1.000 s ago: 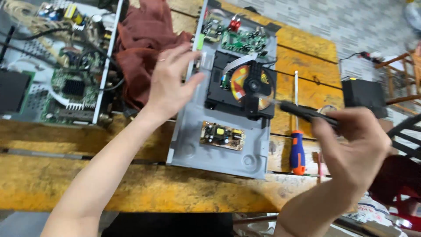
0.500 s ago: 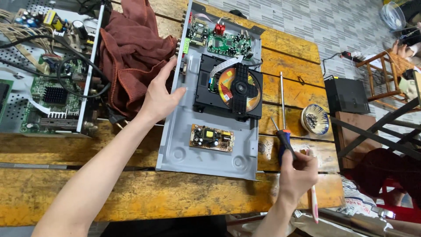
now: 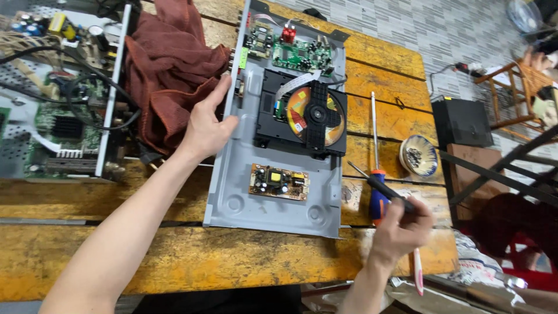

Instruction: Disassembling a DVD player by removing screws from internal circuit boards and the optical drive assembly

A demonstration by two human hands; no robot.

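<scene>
An opened grey disc player chassis [image 3: 232, 197] lies on the wooden table, with a black disc drive [image 3: 302, 113] holding an orange disc, a green circuit board [image 3: 296, 55] at the far end and a small yellow power board [image 3: 279, 181] near me. My left hand [image 3: 206, 128] grips the chassis's left wall. My right hand [image 3: 401, 229] holds a small black-handled screwdriver [image 3: 381, 186] at the table's right front, its tip pointing toward the chassis. A long screwdriver with an orange and blue handle [image 3: 376, 174] lies on the table just beneath it.
A dark red cloth [image 3: 168, 70] is bunched left of the chassis. Another opened device with circuit boards and cables [image 3: 58, 116] sits at far left. A small bowl of screws [image 3: 418, 155] stands right of the screwdrivers. A black box [image 3: 462, 122] and a wooden chair [image 3: 511, 87] are beyond the table.
My right hand dropped from mid-air to the table's right front and now holds the small screwdriver low. My left hand shifted from over the chassis to its left wall.
</scene>
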